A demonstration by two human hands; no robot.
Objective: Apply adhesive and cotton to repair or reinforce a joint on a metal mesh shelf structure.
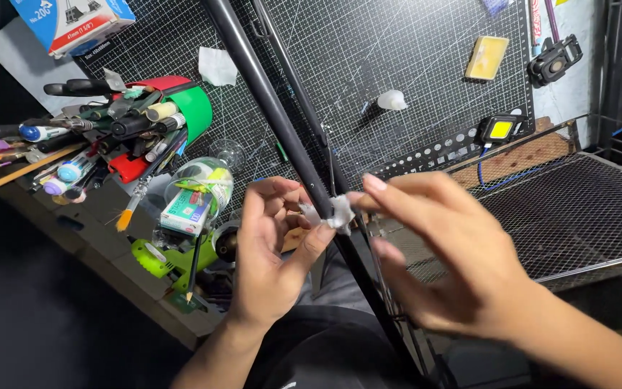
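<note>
Both hands, left hand (271, 241) and right hand (433, 252), pinch 1 crumpled white wad (332, 215) against the black rod (289, 140) at centre; the wrapping looks partly done, its ends loose.

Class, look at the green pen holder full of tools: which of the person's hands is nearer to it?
Left. The left hand lies just right of the green pen holder; the right hand is farther right, beyond the black pole.

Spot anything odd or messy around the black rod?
Both hands, left hand and right hand, pinch a crumpled white wad against the black rod. Similar white scraps lie loose on the cutting mat.
</note>
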